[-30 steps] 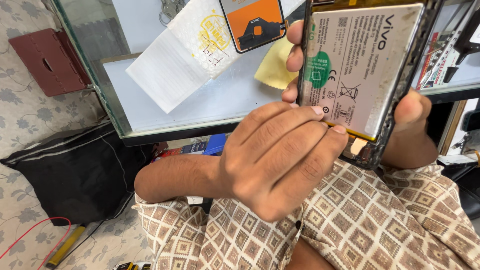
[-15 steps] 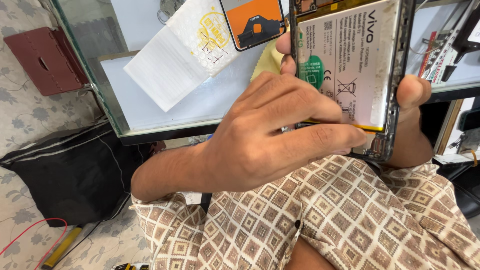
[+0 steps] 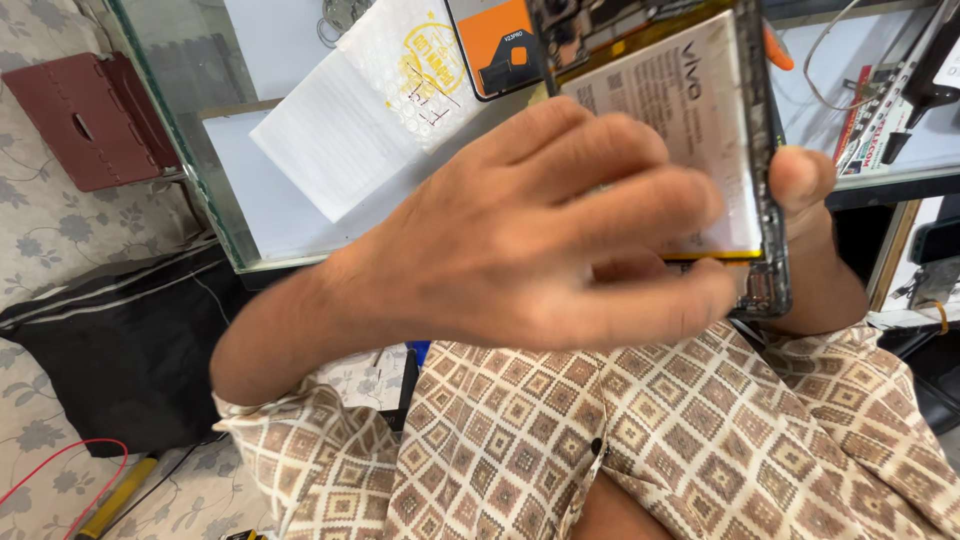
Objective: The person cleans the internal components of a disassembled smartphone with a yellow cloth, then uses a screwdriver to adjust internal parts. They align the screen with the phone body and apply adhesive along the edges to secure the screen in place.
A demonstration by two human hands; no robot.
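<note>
My right hand point(image 3: 808, 190) is shut on an opened phone point(image 3: 768, 130), thumb on its right edge, holding it upright above my lap. The back cover is off, so the large pale battery point(image 3: 680, 90) and the dark circuit parts above it show. Coming in from the left, my left hand point(image 3: 530, 240) lies blurred across the lower half of the battery. Its fingers are stretched out to the right and hold nothing. My right hand's fingers are hidden behind the phone.
A glass-topped counter point(image 3: 270, 200) stands in front, with a white padded envelope point(image 3: 370, 110), an orange and black card point(image 3: 495, 45) and tools and cables point(image 3: 900, 90) at the right. On the patterned floor are a maroon stool point(image 3: 75, 115), a black bag point(image 3: 110, 350) and a red wire point(image 3: 50, 465).
My left hand has moved up from the battery's lower edge and now covers more of it, fingers spread flatter. The phone has tilted and come closer to the camera.
</note>
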